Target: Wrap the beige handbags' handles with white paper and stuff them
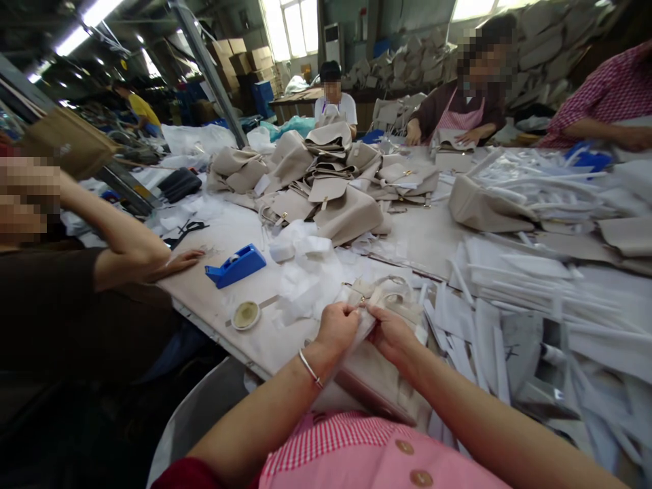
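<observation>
At the near table edge lies a beige handbag (374, 390), partly hidden by my forearms, with pale, thin wrapping about its upper part. My left hand (339, 329) is closed, thumb and fingers pinching the bag's upper part beside a small gold-coloured metal fitting (363, 299). From the other side my right hand (391, 333) pinches the same spot, its fingertips almost meeting the left ones. Exactly which strap or wrap edge is between the fingertips is too small to make out. Just beyond the hands, the bag's handles (400, 288) look covered in translucent wrap.
A blue tape dispenser (237, 265) and a small round dish (246, 315) stand to the left. Crumpled white wrapping (308, 272) lies ahead, before a heap of beige bags (326, 183). White paper strips (489, 319) cover the right side. A co-worker's arm (127, 238) rests at left.
</observation>
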`<state>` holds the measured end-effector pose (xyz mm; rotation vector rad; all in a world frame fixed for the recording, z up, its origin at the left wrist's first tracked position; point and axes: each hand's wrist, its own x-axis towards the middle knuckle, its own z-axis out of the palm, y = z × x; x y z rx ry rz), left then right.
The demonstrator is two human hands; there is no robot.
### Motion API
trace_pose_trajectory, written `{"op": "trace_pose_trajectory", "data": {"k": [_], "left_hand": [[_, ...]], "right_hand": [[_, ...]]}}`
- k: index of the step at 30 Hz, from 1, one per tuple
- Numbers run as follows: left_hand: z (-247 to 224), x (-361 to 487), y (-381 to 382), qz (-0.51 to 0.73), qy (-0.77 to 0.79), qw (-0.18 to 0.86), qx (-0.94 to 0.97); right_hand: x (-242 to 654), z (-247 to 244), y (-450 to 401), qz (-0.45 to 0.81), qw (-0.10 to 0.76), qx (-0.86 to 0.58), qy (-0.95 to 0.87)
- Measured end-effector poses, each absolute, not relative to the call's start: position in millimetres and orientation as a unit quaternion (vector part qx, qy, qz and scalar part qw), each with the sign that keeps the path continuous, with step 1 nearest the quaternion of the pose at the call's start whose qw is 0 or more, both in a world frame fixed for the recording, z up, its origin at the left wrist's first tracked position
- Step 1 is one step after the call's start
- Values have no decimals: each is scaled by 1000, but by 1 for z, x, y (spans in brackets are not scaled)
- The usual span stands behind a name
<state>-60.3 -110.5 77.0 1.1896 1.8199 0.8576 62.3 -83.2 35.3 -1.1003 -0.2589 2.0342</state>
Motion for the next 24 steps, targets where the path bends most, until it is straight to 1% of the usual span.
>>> {"op": "trace_pose_trajectory", "data": {"k": [5,9,14,17,20,24], "left_hand": [[71,-57,-98,317,717,388,484],[77,-56,-89,310,695,446,471],[90,-71,-97,325,616,526,488],[95,-87,-120,278,576,566,520],[96,-98,-143,252,598,569,505],[93,-98,-156,268,643,518,497]], "right_hand": [[71,38,-100,824,368,-414,-117],[76,47,-106,851,329,-385,-139],[78,51,-96,818,376,-414,-133],[85,51,-85,807,389,-419,-146],[89,51,-79,798,391,-431,-159],[86,51,-79,790,396,-436,-169]]}}
